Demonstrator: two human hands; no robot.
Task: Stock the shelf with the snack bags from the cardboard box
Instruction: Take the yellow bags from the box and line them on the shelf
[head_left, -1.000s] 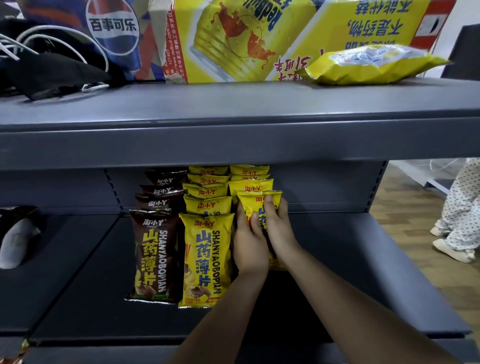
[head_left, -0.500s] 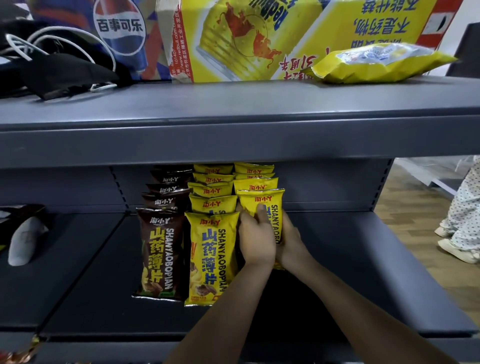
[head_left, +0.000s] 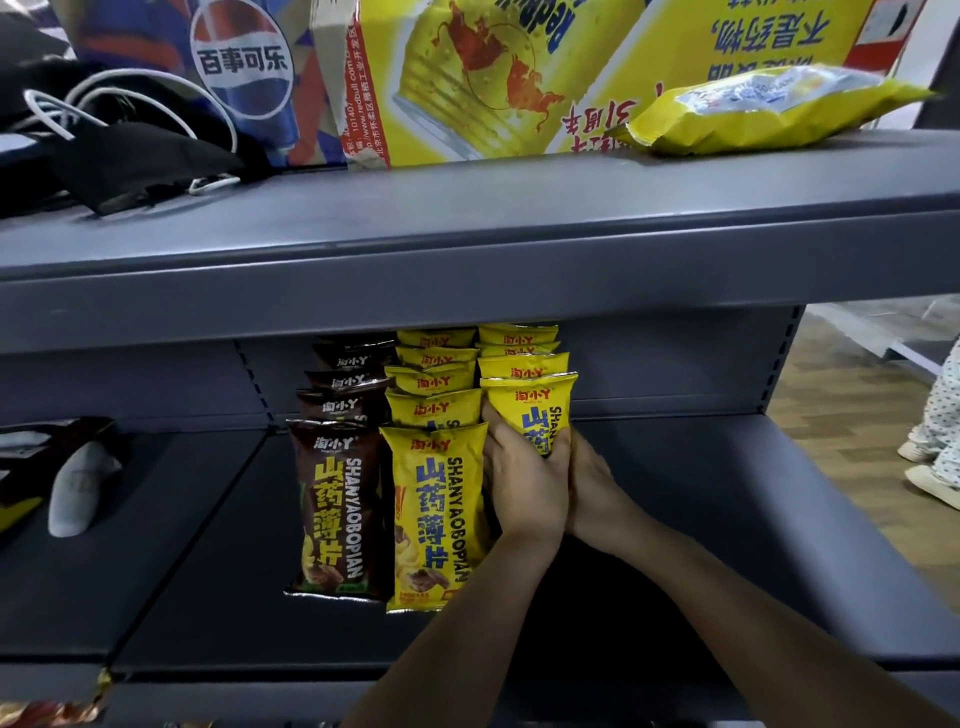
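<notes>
Three rows of snack bags stand on the dark grey lower shelf (head_left: 727, 519): a brown row (head_left: 337, 499), a yellow middle row (head_left: 434, 509) and a yellow right row. My left hand (head_left: 524, 483) and my right hand (head_left: 597, 488) together grip the front yellow bag (head_left: 535, 405) of the right row, upright, one hand on each side. Its lower half is hidden behind my hands. The cardboard box is not in view.
The upper shelf (head_left: 467, 239) overhangs the rows; on it lie a large yellow bag (head_left: 769, 109), printed drink cartons (head_left: 519, 73) and black items with white cords (head_left: 119, 140). A grey object (head_left: 78, 488) lies on the left bay. A person's feet (head_left: 930, 457) stand at right.
My hands slid down the front yellow bag of the right row, uncovering its top half, and closed together around its lower part. The camera shifted a little.
</notes>
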